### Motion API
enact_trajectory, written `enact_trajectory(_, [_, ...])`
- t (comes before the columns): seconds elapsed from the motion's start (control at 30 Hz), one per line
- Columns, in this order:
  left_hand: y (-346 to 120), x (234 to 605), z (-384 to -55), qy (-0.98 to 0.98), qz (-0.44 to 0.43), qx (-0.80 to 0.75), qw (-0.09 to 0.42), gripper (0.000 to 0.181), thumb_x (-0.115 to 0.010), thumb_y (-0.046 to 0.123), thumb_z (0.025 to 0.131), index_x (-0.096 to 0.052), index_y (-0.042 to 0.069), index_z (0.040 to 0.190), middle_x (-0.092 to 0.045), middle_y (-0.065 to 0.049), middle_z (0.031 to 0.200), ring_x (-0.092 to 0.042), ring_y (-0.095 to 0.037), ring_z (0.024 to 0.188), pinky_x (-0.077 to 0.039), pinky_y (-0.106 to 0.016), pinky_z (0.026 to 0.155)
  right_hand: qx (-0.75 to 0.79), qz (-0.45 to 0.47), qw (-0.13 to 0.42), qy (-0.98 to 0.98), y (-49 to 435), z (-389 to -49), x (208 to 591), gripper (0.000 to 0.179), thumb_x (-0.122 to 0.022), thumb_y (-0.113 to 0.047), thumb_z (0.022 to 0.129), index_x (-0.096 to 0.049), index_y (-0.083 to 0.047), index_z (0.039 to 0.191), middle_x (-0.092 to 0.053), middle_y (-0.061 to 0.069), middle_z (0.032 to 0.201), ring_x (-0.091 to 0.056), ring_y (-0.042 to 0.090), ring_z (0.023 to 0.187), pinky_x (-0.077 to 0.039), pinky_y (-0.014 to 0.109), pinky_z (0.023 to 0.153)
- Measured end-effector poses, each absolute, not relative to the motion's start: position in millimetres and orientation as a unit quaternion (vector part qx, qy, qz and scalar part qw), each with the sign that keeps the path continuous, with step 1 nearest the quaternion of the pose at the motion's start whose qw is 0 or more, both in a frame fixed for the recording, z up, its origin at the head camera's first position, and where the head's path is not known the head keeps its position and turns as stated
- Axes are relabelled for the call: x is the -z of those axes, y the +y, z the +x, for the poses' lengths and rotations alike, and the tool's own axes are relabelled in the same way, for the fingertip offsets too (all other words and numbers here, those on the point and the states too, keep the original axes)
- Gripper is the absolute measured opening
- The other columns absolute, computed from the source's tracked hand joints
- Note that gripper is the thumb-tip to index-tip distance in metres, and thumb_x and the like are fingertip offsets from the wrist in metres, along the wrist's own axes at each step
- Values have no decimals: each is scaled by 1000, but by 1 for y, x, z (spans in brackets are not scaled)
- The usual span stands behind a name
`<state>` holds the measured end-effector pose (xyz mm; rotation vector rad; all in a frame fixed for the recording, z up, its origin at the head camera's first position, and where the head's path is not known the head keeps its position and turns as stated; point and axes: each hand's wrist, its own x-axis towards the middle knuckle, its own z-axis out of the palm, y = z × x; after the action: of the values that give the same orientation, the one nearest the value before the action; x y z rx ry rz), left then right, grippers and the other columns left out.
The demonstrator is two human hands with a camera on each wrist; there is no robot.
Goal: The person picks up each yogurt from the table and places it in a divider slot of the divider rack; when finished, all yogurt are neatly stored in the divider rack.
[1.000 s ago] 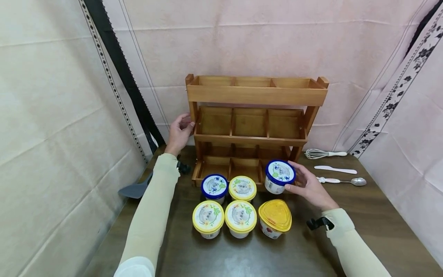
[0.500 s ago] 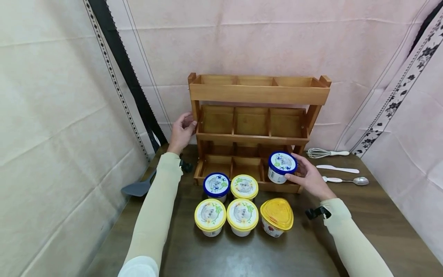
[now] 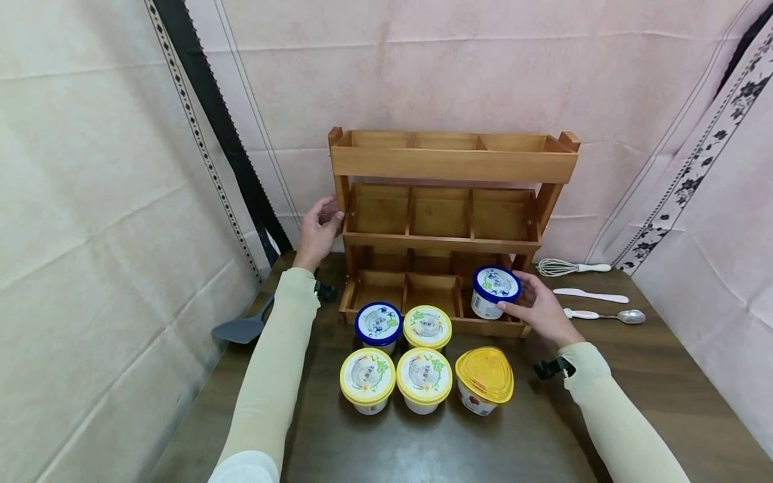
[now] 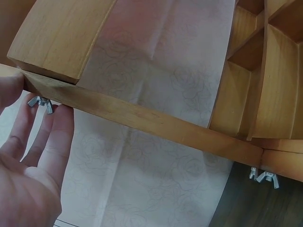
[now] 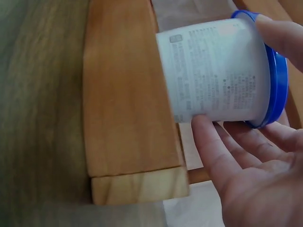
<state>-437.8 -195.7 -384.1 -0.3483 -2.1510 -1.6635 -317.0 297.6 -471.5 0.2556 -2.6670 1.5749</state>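
My right hand (image 3: 537,310) grips a white plastic tub with a blue lid (image 3: 496,284), thumb on the lid side and fingers beneath. The tub is upright at the right compartment of the bottom tier of a wooden rack (image 3: 453,163); its base is behind the tier's front board (image 5: 130,94) in the right wrist view. At the rack's left upright (image 4: 132,116), my left hand (image 3: 318,231) pinches the wood between thumb and fingers, close to a wing nut (image 4: 41,102). Another blue-lidded tub (image 3: 378,324) and several yellow-lidded tubs (image 3: 424,376) stand before the rack.
A whisk (image 3: 570,267), a white knife (image 3: 592,295) and a spoon (image 3: 606,315) lie right of the rack. A grey spatula (image 3: 241,329) is partly hidden by the left forearm. Pale cloth (image 3: 459,74) hangs behind and at both sides.
My right hand has carried the blue-lidded tub up and back from in front of the bottom tier into its right compartment. My left hand has stayed on the upright.
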Motion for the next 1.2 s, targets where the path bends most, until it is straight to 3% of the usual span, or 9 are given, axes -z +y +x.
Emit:
enact_trajectory(0.23, [-195, 381, -437, -765, -122, 600, 199, 41, -66, 31, 106, -61, 26, 146, -64, -8, 135, -63, -24, 121, -60, -43, 100, -479, 89, 26, -873, 296, -328, 485, 98, -86, -43, 89, -32, -6, 162, -50, 25, 153, -57, 45, 137, -51, 56, 111])
enact_trajectory(0.47, [-194, 380, -435, -763, -135, 594, 216, 42, -65, 30, 106, -60, 21, 147, -65, -12, 134, -64, -24, 118, -61, -33, 93, -438, 95, 32, -894, 294, -329, 491, 101, -87, -48, 87, -35, -3, 160, -50, 29, 155, -56, 50, 138, -49, 62, 111])
enact_trajectory(0.7, [-195, 383, -437, -761, -130, 602, 205, 43, -65, 31, 106, -59, 22, 148, -64, -11, 135, -64, -23, 118, -62, -39, 96, -415, 91, 16, -905, 296, -330, 493, 103, -87, -52, 85, -35, -3, 160, -46, 29, 159, -50, 54, 142, -46, 64, 113])
enact_trajectory(0.97, [-192, 381, -434, -762, -112, 613, 177, 46, -59, 22, 109, -53, 17, 154, -59, -16, 145, -62, -28, 125, -59, -46, 105, -427, 87, 8, -900, 299, -324, 493, 105, -88, -49, 85, -33, -1, 161, -44, 31, 159, -49, 55, 143, -45, 65, 114])
enact_trajectory(1.2, [-186, 363, -412, -765, -109, 611, 172, 44, -59, 16, 109, -54, 13, 152, -60, -18, 142, -62, -28, 124, -60, -44, 103, -435, 86, 7, -896, 301, -321, 489, 108, -87, -46, 88, -26, -1, 165, -38, 30, 165, -46, 54, 145, -43, 64, 116])
